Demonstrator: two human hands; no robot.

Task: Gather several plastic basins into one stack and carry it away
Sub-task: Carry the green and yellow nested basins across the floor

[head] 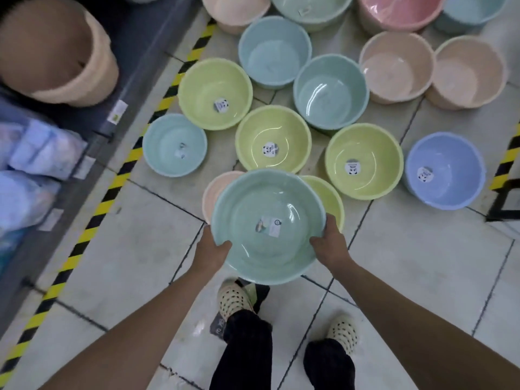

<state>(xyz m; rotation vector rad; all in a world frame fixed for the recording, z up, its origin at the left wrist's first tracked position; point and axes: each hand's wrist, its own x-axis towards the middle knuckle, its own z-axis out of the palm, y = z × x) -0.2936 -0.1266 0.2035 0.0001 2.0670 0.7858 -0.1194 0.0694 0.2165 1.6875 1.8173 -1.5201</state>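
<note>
I hold a pale green basin [253, 198] in the air above the tiled floor, with a label on its inside bottom. My left hand [211, 247] grips its rim on the left, thumb inside. My right hand [329, 243] grips the rim on the right the same way. Under the held basin a peach basin [215, 190] and a yellow-green basin [327, 192] stand on the floor, partly hidden. Beyond them lie several more: yellow-green ones [215, 92] [273, 137] [364, 160], a small teal one [174, 144], blue-green ones [275, 50] [331, 90], a blue one [444, 170] and peach ones [396, 66].
A shelf unit [92, 130] runs along the left with a peach tub [56, 54] lying on its side and wrapped packs [42, 153]. Yellow-black tape [112, 190] marks the floor by the shelf. A black frame [503, 198] stands at the right. My feet [236, 301] stand on bare tiles.
</note>
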